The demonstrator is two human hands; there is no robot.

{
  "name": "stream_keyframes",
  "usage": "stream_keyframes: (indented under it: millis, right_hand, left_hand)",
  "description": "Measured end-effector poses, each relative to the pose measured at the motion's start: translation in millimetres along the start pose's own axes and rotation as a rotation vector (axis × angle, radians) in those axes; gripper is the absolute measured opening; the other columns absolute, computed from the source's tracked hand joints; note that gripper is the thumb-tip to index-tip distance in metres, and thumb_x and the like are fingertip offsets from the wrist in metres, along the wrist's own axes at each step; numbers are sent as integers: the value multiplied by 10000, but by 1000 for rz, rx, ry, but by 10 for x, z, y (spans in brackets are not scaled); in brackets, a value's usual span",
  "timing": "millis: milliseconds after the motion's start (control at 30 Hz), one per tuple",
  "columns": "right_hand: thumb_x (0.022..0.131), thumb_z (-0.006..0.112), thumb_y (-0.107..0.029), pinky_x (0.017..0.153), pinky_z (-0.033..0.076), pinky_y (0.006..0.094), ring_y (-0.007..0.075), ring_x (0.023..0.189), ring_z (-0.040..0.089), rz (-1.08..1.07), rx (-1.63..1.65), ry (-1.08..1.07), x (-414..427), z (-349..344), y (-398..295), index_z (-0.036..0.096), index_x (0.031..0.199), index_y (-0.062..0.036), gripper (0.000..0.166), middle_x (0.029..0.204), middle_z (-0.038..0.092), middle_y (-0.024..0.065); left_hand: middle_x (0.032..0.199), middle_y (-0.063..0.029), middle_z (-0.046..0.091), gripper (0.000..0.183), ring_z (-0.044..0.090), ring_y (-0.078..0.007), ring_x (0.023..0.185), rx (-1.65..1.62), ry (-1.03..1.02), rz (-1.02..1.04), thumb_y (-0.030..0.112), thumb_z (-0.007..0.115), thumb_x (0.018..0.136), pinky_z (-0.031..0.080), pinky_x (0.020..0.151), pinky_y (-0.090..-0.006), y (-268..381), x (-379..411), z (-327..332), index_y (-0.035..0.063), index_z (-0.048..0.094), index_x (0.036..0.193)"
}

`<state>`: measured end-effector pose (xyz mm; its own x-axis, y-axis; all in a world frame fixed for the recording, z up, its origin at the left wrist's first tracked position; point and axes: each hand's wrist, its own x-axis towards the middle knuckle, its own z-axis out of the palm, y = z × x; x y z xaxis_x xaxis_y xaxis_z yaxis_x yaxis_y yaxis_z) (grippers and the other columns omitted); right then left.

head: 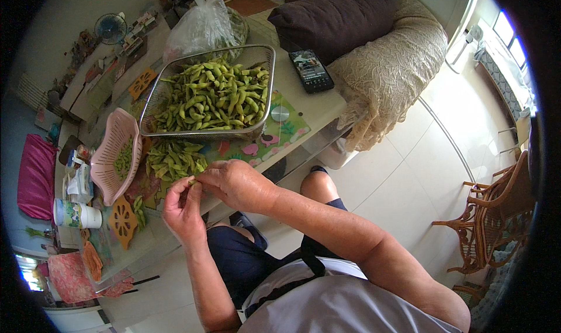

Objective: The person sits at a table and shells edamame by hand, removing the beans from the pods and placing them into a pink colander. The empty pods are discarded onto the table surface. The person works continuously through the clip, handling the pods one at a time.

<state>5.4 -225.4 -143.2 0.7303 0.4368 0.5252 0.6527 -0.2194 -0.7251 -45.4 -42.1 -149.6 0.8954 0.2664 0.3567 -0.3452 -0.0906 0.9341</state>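
My left hand and my right hand meet at the table's near edge, fingertips pinching one green soybean pod that is mostly hidden by the fingers. Just beyond them lies a loose pile of green pods on a patterned mat. Behind that pile, a metal mesh basket is heaped with more pods. To the left, a pink plastic colander holds shelled green beans. A few pods lie beside an orange cut-out trivet.
A smartphone with a lit screen lies right of the basket. Behind it stands a clear plastic bag. A paper cup, a tissue pack and jars line the far left. A dark cushion and lace-covered padding border the table's right.
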Motion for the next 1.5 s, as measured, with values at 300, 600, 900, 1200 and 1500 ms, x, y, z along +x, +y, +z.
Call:
stream_keyframes:
  millis: [300, 600, 900, 1200, 1500]
  right_hand:
    - [965, 764, -88, 829, 587, 529, 447, 972, 735, -1, -4, 0, 0, 34, 25, 759, 1228, -7, 276, 1010, 727, 213]
    - [974, 745, -89, 822, 586, 539, 458, 964, 731, -5, -33, -17, -2, 27, 40, 734, 1192, 1, 236, 993, 726, 219]
    - [986, 761, -108, 815, 590, 534, 457, 959, 739, 15, 15, 47, 2, 21, -11, 744, 1221, 3, 260, 1013, 736, 219]
    - [993, 766, -124, 807, 589, 530, 450, 950, 737, 9, 20, 56, -8, 6, -1, 754, 1227, -29, 253, 1018, 726, 197]
    - [990, 768, -127, 820, 586, 530, 448, 966, 729, 28, 10, 26, -16, 2, -13, 755, 1223, -30, 253, 1041, 722, 199]
  left_hand:
    - [1179, -41, 787, 200, 710, -133, 1063, -35, 8, -4, 1, 828, 1018, 564, 988, -296, -68, 9, -10, -11, 790, 1214]
    - [1143, -65, 811, 139, 731, -141, 1041, 152, 13, 28, -10, 813, 1023, 586, 979, -313, -14, -17, 31, -28, 798, 1160]
    - [1188, -88, 819, 218, 735, -155, 1088, 93, 30, -19, -26, 792, 1025, 579, 1021, -324, -62, -9, -16, -37, 818, 1241]
    - [1262, -131, 796, 226, 742, -175, 1127, -3, -2, 0, -54, 746, 1039, 585, 1048, -333, -119, -29, -73, -57, 802, 1258]
    - [1256, -129, 788, 210, 737, -185, 1147, 12, -8, 8, -82, 734, 1018, 578, 1065, -338, -134, -12, -89, -58, 802, 1216]
